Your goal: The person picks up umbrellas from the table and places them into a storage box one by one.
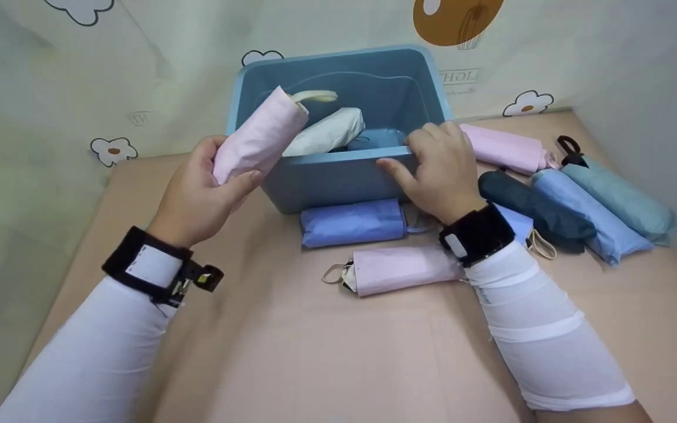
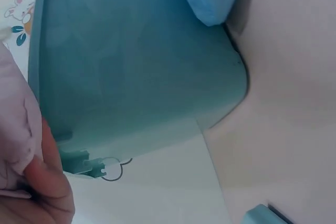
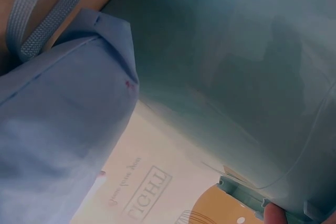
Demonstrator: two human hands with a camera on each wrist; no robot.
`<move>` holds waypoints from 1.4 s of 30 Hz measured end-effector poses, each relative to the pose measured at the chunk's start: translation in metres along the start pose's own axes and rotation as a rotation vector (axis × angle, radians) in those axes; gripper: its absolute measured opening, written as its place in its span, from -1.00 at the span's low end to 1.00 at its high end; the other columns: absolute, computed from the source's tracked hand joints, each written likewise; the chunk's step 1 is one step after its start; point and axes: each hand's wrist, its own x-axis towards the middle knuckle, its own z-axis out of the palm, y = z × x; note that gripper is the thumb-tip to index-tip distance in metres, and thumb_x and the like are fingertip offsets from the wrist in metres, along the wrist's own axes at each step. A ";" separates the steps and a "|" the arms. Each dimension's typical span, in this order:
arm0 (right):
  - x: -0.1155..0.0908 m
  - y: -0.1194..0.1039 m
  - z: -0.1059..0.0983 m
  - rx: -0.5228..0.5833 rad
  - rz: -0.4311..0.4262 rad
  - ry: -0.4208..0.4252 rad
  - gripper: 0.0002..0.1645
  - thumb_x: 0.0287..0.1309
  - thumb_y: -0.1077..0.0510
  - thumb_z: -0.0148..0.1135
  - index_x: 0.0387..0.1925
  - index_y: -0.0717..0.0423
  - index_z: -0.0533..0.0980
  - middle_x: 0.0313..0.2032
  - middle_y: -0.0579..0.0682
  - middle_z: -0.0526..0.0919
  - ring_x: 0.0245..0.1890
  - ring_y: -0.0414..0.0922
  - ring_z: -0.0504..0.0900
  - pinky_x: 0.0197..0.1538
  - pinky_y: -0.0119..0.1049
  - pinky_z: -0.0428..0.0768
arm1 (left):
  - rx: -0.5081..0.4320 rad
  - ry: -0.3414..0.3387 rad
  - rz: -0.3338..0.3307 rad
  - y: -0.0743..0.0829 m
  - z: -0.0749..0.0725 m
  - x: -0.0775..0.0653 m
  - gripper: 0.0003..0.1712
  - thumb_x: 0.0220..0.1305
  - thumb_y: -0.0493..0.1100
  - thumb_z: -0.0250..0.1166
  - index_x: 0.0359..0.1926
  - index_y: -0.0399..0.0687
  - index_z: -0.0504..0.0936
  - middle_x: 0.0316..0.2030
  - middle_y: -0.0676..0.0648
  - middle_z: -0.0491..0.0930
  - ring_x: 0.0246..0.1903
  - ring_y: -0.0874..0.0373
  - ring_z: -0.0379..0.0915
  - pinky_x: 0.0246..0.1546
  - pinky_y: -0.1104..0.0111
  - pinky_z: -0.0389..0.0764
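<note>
My left hand (image 1: 197,194) grips a folded pink umbrella (image 1: 262,135) by its lower end. The umbrella tilts up to the right over the front left of a blue plastic bin (image 1: 338,185), its pale strap loop at the upper end. In the left wrist view, the thumb and fingers press into the pink cover (image 2: 16,114). My right hand (image 1: 444,167) holds the bin's front rim near the right corner, fingers over the edge and thumb outside. Inside the bin lies a folded white umbrella (image 1: 332,130), partly hidden behind the pink one and the front wall.
A blue folded umbrella (image 1: 353,223) lies against the bin's front, with a pink one (image 1: 403,270) nearer me. On the right lie another pink umbrella (image 1: 503,148), a dark one (image 1: 535,202), a light blue one (image 1: 591,211) and a grey-green one (image 1: 623,197). A patterned wall covering stands behind.
</note>
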 end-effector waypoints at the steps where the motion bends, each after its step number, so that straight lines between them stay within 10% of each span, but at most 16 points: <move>1: 0.000 0.000 0.000 -0.001 0.002 -0.002 -0.30 0.29 -0.39 0.31 -0.33 0.23 0.57 -0.35 0.17 0.63 -0.25 0.21 0.43 -0.07 0.10 0.40 | -0.007 0.008 -0.005 0.002 -0.001 0.001 -0.26 0.41 0.07 0.38 0.40 -0.22 0.34 0.14 -0.24 0.55 0.04 -0.08 0.51 0.11 0.05 0.57; 24: 0.001 0.000 0.001 0.012 -0.011 0.012 -0.31 0.28 -0.39 0.32 -0.35 0.22 0.57 -0.38 0.15 0.62 -0.27 0.20 0.43 -0.08 0.08 0.40 | 0.040 0.017 -0.053 0.047 0.037 0.063 -0.22 0.46 0.21 0.29 0.47 -0.08 0.28 0.26 -0.13 0.51 0.12 -0.01 0.49 0.16 0.09 0.61; 42: 0.000 0.000 0.000 0.006 -0.019 0.014 -0.29 0.30 -0.40 0.28 -0.39 0.21 0.51 -0.42 0.14 0.56 -0.29 0.20 0.40 -0.09 0.09 0.38 | 0.101 -0.015 -0.130 0.048 0.040 0.071 -0.19 0.51 0.18 0.21 0.54 -0.10 0.16 0.37 -0.20 0.44 0.18 -0.05 0.47 0.21 0.03 0.56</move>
